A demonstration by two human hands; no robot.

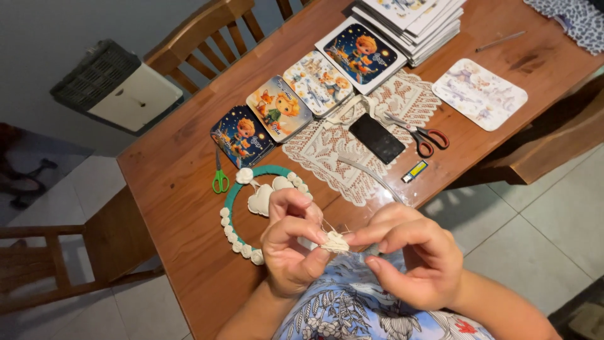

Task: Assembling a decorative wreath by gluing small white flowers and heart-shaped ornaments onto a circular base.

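Observation:
My left hand (290,245) and my right hand (409,252) meet at the near edge of the wooden table (182,189). Between their fingertips they pinch a small cream fabric piece (335,242) with loose threads sticking up from it. Just beyond my left hand lies a teal hoop (234,195) trimmed with small white puffs, a white fabric heart (258,200) hanging inside it.
A lace doily (327,151) carries a black phone (376,138) and red-handled scissors (420,135). Green-handled scissors (219,176), a yellow lighter (414,171), three cartoon-printed tins (280,108), stacked printed boards (409,19) and a printed mat (479,93) lie around. Wooden chairs (201,31) stand alongside.

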